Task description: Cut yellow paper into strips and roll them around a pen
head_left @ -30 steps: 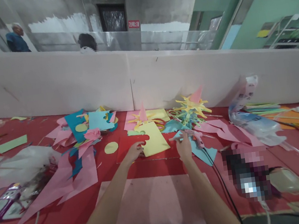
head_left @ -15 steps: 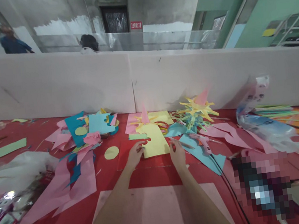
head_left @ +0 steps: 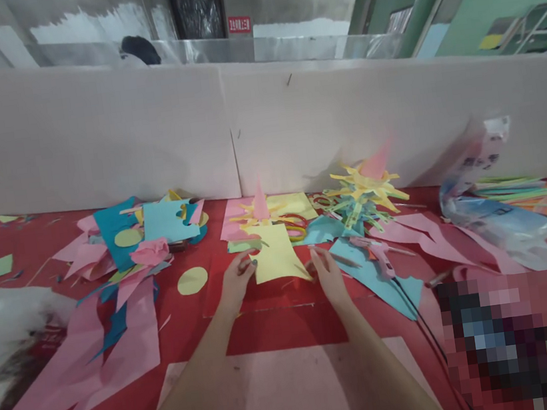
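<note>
In the head view, a sheet of yellow paper (head_left: 274,253) with a notch cut in its upper left edge is held up over the red table. My left hand (head_left: 239,275) pinches its left edge, fingers closed. At the lower right corner, the bent fingers of my right hand (head_left: 326,271) close on the paper, which curves there. Just behind the sheet stands a pink paper cone (head_left: 259,201) with a yellow fringed ring (head_left: 242,218) around it. A cut yellow paper circle (head_left: 193,281) lies left of my left hand.
Right of my right hand, a pink glue gun (head_left: 382,261) with a black cord rests on blue paper (head_left: 406,292). A fringed paper piece (head_left: 365,189) stands behind it. Pink scraps (head_left: 135,344) and plastic bags (head_left: 512,220) lie around. A white partition (head_left: 144,141) closes the back.
The view has tipped down a little. The yellow sheet's lower right corner now bends out toward my right hand. Both hands stay at the sheet's sides.
</note>
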